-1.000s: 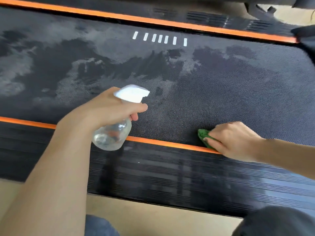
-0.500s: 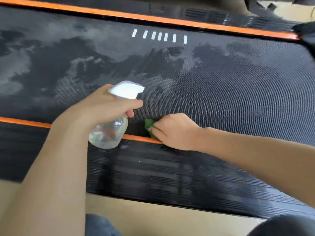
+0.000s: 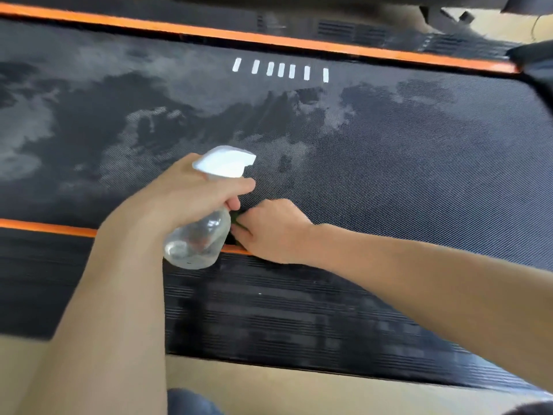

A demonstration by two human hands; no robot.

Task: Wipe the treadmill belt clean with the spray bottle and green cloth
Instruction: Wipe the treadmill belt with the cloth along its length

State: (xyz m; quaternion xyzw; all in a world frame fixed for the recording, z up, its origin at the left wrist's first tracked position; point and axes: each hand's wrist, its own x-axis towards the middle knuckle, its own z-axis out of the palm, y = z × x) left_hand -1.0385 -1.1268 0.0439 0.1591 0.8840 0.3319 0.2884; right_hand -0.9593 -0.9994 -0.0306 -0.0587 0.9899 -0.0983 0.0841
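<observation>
soft, pliable green cloth (image 3: 236, 220) is pressed flat on treadmill belt (image 3: 419, 163) under right hand (image 3: 270, 232); light, near-empty spray bottle (image 3: 199, 238) is gripped at the neck by left hand (image 3: 191, 196).

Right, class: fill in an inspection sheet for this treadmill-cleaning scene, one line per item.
Surface: treadmill belt, dark wet patches among pale dusty ones.
Job's things: spray bottle held above the near orange strip; green cloth mostly hidden under the hand.
Clutter: nothing seen.
Grippers: left hand grips the bottle neck; right hand presses the cloth at the belt's near edge.
Cables: nothing seen.
Surroundings: ribbed side rail, tan floor.
</observation>
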